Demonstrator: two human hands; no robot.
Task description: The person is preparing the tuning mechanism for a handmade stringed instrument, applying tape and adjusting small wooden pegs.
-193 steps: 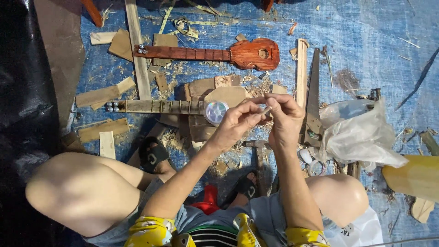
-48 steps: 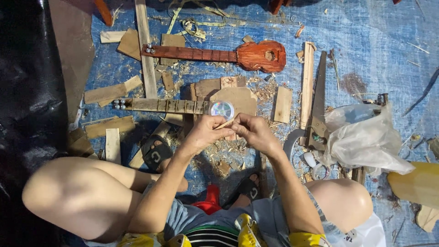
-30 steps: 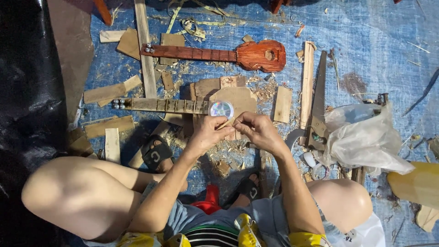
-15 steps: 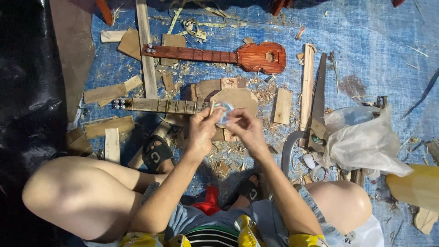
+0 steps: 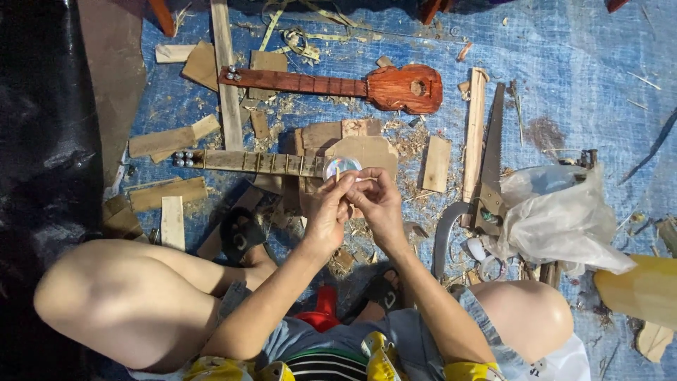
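Head view: the left hand [image 5: 330, 215] and right hand [image 5: 377, 201] meet over the unfinished small guitar [image 5: 282, 164]; their fingers pinch a thin pale stick [image 5: 338, 174] together above its round shiny disc [image 5: 341, 168]. Wood scraps [image 5: 169, 141] and shavings crowd the blue tarp [image 5: 578, 77]. A finished red-brown guitar [image 5: 352, 86] lies beyond, a handsaw [image 5: 491, 159] and plastic bag [image 5: 564, 219] to the right.
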